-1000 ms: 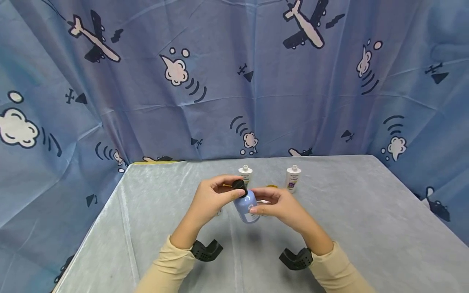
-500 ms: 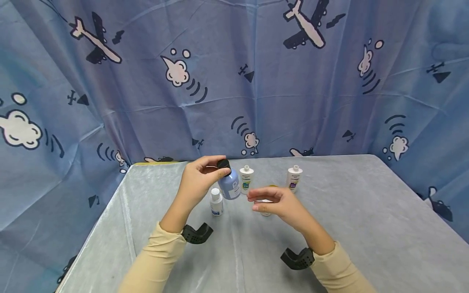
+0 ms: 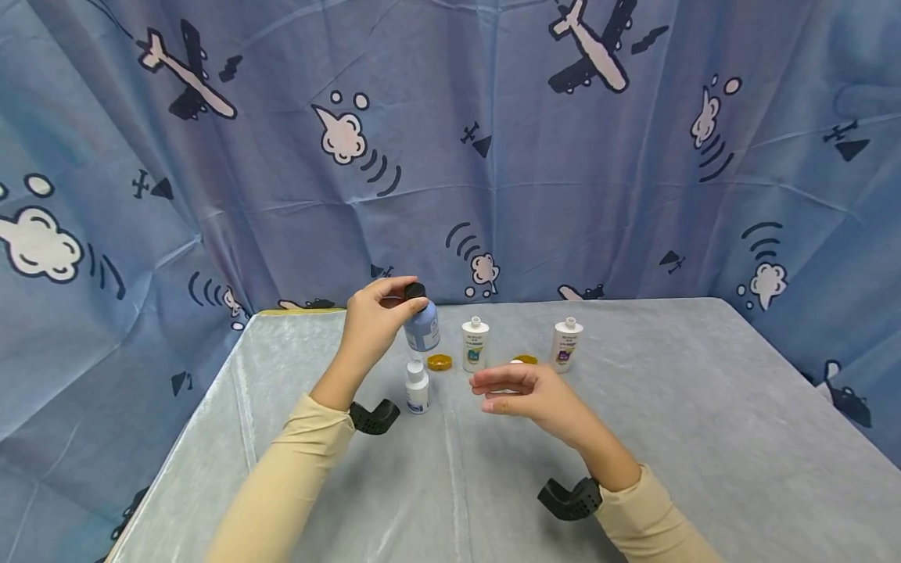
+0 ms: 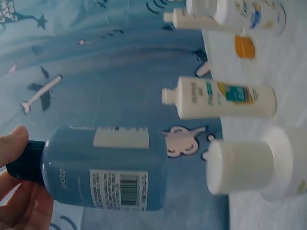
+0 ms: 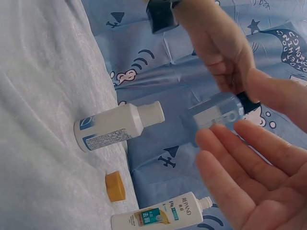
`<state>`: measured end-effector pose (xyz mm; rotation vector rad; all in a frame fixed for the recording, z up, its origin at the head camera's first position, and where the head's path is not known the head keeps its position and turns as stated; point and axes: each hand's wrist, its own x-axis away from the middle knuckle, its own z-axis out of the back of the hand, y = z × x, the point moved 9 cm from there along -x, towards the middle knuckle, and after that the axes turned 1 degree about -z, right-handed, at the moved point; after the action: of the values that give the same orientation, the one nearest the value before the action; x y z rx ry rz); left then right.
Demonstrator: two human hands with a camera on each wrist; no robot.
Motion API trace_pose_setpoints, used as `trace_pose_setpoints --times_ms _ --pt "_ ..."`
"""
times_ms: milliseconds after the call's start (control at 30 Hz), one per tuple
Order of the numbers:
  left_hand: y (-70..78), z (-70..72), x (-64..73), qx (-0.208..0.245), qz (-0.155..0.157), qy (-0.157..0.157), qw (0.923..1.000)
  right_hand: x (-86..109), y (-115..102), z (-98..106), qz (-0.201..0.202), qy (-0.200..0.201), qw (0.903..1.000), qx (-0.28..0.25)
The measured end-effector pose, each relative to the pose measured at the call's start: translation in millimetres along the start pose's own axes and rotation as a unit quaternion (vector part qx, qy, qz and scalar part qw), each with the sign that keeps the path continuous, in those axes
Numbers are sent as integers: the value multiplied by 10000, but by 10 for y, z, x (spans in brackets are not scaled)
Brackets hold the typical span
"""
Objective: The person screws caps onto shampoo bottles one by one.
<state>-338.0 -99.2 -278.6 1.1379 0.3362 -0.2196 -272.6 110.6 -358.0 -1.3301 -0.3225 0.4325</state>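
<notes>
1. Blue curtain (image 3: pixel 598 203) printed with planes and clouds hung behind a grey-covered table (image 3: pixel 704 438), on which the small white bottle (image 3: pixel 418 392) stood upright, its white cap on; I placed everything by it.
2. From my station I saw the left hand (image 3: pixel 373 322), above and beyond the small white bottle, clamped on a black cap (image 3: pixel 415 291) between thumb and fingers.
3. I saw the right hand (image 3: pixel 524 391) to the small white bottle's right, holding nothing, fingers extended and thumb apart from them.
4. Under the left hand, the blue bottle (image 3: pixel 423 327) hung by that cap, off the table, beyond the small white bottle and well apart from the right hand.
5. Just beyond the small white bottle lay an orange lid (image 3: pixel 439 362); farther right stood a green-labelled bottle (image 3: pixel 475 346), then a purple-labelled bottle (image 3: pixel 566 346), necks bare.
6. My head view of a second orange lid (image 3: pixel 525 359), also rightward, was partly blocked by the right hand.
</notes>
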Motion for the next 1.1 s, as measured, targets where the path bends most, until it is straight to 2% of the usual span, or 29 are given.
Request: trace_pose_setpoints --times_ms 433,700,1100 --pt "-361 54 -150 -198 393 -42 9990 -16 18 -6 54 -38 10000 -9" --pt "-604 85 -195 -164 854 70 9962 -7 43 -1 18 -39 10000 -29" --pt "-942 51 -213 -98 1373 31 9905 -10 47 -8 48 -78 10000 -35"
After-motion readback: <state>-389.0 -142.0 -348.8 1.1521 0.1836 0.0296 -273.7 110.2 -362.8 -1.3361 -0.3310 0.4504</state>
